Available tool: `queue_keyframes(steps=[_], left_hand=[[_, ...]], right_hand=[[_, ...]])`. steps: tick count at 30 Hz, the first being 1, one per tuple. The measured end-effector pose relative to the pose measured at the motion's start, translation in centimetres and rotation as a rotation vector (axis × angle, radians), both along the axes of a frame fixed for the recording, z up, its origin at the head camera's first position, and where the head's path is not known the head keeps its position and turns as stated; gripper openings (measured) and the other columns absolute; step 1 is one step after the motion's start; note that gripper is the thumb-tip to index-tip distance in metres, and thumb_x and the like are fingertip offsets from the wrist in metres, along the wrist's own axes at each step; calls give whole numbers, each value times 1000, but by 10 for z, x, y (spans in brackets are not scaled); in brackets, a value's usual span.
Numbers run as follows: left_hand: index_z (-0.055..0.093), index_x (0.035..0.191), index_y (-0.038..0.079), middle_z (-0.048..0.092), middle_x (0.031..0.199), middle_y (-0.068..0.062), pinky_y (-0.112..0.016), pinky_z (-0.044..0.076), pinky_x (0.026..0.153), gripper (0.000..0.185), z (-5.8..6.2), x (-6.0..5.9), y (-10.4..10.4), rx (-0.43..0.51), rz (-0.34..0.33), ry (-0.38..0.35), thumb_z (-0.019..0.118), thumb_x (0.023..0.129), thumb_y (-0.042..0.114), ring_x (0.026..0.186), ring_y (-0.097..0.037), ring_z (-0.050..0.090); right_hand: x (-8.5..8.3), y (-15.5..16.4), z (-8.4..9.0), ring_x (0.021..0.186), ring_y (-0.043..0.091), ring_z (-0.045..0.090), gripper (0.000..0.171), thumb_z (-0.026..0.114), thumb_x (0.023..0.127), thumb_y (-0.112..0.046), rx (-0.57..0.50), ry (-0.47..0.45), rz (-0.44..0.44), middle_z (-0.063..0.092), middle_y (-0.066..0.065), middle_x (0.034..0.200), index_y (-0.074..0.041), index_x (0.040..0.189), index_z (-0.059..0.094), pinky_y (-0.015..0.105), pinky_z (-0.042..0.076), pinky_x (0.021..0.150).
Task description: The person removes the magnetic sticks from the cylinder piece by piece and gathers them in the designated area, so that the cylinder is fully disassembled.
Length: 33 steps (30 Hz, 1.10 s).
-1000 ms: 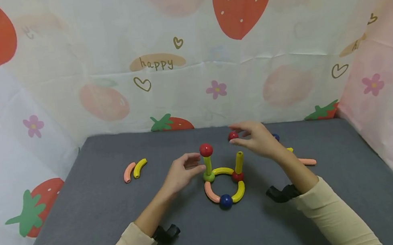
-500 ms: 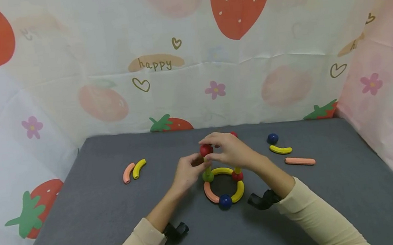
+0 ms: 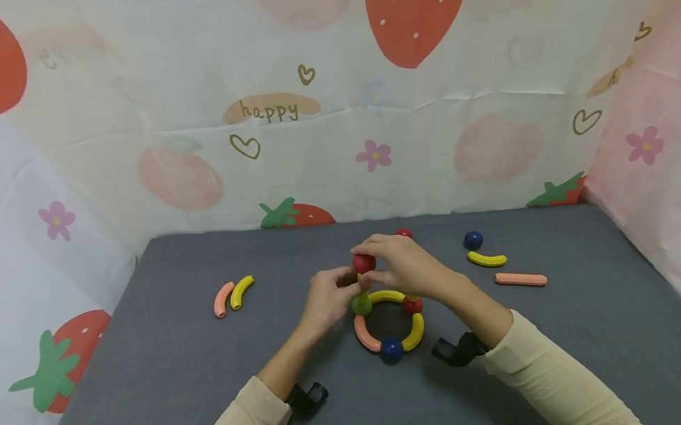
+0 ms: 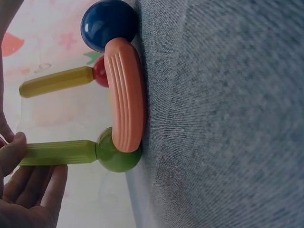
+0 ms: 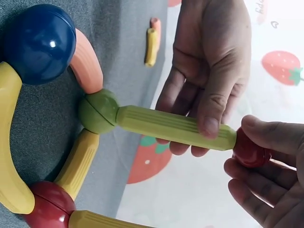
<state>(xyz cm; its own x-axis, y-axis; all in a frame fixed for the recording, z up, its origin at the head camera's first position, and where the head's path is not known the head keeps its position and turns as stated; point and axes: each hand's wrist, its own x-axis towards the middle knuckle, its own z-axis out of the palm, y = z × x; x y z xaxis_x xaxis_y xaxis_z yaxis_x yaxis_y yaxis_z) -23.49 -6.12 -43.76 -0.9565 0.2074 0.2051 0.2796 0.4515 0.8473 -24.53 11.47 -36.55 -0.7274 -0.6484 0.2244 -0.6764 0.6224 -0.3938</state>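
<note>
Hands: your left hand (image 3: 330, 299) pinches the green stick (image 5: 175, 126) near its top, while your right hand (image 3: 406, 264) grips a red ball (image 5: 250, 148).
Stick: it stands up from the green ball (image 5: 98, 111); your left hold presumably steadies it against pressure from above.
Red ball: at the stick's top, touching it, between your right thumb and fingers; that side grip seems meant to leave its underside free.
Ring (image 3: 414, 334): balls and curved pieces lie joined on the counter (image 3: 144, 375), likely giving the uprights a broad base.
Yellow stick (image 4: 57, 81): it rises from the ring's own red one (image 3: 412, 305), its upper end bare.
Spares: a pink curve (image 3: 223, 300) and yellow curve (image 3: 242, 292) lie at your left, a blue ball (image 3: 473, 239) and pink stick (image 3: 520, 279) at your right, perhaps spread out so your arms have room.
</note>
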Motion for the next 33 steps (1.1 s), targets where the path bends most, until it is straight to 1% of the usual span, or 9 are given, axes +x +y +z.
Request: queue_keyframes(steps=[3, 8, 11, 15, 18, 23, 27, 30, 33], left_hand=[[75, 101, 6, 76, 94, -9, -34, 56, 76, 21, 0, 0, 0, -3, 0, -3, 70, 90, 23, 84, -20, 68], [74, 108, 5, 76, 100, -10, -38, 57, 83, 24, -1, -2, -1, 13, 19, -25, 70, 90, 21, 92, -23, 70], [73, 112, 4, 75, 104, -10, -40, 56, 86, 27, -2, -3, -1, 17, 30, -29, 70, 89, 19, 97, -25, 70], [72, 112, 3, 75, 103, -11, -41, 56, 88, 28, -1, -3, -2, 26, 25, -42, 71, 89, 19, 97, -25, 70], [72, 111, 3, 75, 102, -10, -40, 56, 88, 28, -1, -2, -2, 28, 23, -56, 71, 89, 20, 96, -24, 70], [72, 110, 3, 75, 102, -10, -39, 57, 85, 27, 1, 0, -1, 29, 27, -76, 71, 89, 19, 95, -24, 70], [72, 111, 4, 75, 103, -10, -39, 57, 85, 29, 0, 1, 0, 29, 49, -92, 72, 88, 21, 96, -25, 69], [72, 112, 4, 75, 103, -9, -39, 56, 86, 29, 0, 2, 1, 31, 60, -100, 73, 88, 21, 98, -25, 69], [72, 112, 5, 75, 103, -9, -39, 56, 86, 29, 0, 3, 1, 29, 61, -105, 73, 87, 21, 98, -24, 69]], right_hand=[[0, 1, -2, 101, 21, 65, 40, 73, 87, -15, -32, 14, 15, 67, 10, 118, -3, 124, 65, 35, 56, 87], [-2, 3, -2, 94, 20, 66, 40, 76, 84, -12, -199, 50, 32, 69, 12, 114, -2, 121, 67, 34, 57, 82], [-3, 4, 3, 91, 20, 66, 40, 78, 82, -11, -281, 88, 33, 70, 12, 112, -2, 120, 67, 34, 57, 80], [-5, 7, 9, 88, 20, 66, 42, 79, 81, -13, -309, 114, 14, 70, 12, 111, -3, 120, 68, 32, 55, 74], [-8, 10, 10, 89, 20, 66, 44, 80, 80, -14, -321, 118, -9, 71, 12, 111, -3, 120, 68, 31, 55, 72], [-10, 16, 13, 91, 22, 67, 45, 80, 79, -12, -343, 100, -36, 71, 13, 112, -2, 121, 67, 36, 57, 77], [-12, 21, 15, 92, 24, 67, 48, 79, 80, -10, -363, 74, -73, 70, 15, 112, -1, 125, 64, 41, 58, 80], [-14, 26, 17, 92, 27, 68, 48, 78, 81, -9, -384, 55, -98, 69, 17, 113, 1, 125, 63, 42, 58, 82], [-17, 31, 18, 94, 28, 68, 44, 77, 82, -8, -383, 41, -126, 68, 18, 113, 1, 122, 64, 43, 57, 83]])
